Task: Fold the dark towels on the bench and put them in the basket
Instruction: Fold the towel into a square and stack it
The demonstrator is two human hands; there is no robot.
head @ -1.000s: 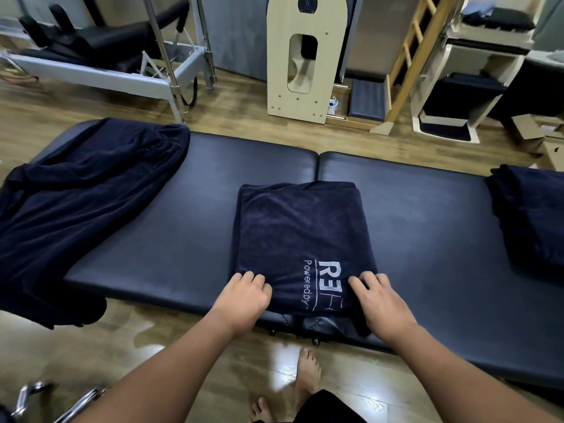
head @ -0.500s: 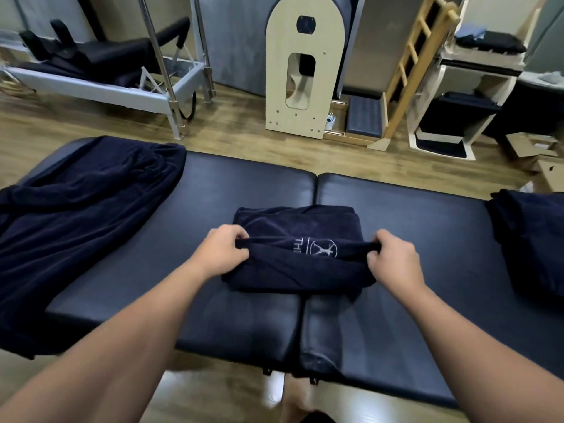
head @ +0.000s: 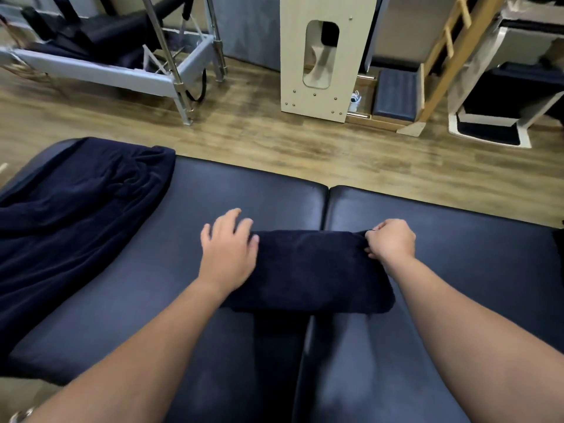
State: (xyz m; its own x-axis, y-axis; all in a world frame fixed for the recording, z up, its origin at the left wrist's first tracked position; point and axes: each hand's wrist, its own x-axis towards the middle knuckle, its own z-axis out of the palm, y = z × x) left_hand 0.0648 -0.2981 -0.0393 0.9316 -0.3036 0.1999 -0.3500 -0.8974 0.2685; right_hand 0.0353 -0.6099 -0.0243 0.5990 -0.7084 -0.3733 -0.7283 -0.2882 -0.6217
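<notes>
Head view, looking down along both forearms: the folded towel (head: 308, 270) lies on the bench (head: 457, 245) straight ahead of the person, across the seam between the two pads. Its long axis runs left to right, so each short end sits under or beside one hand. The left hand (head: 227, 248) rests with fingers spread and nearly straight at the towel's left end, partly on the cloth and partly on the bench pad, gripping nothing. The right hand (head: 390, 239) is curled at the far right corner and pinches the cloth there. The two hands are apart, with the towel's length between them, and about equally near to it; only the right one has a grip.

The fold looks finished or nearly so, so the next move is probably to lift the bundle, and the left hand would need to take hold of its end first.

A second dark towel (head: 70, 221), unfolded and rumpled, lies heaped on the bench's left end, well apart from the folded one, and hangs over the near edge. More dark cloth just shows at the right edge of the frame. No basket is in view, so I cannot tell where it stands or what it holds.
</notes>
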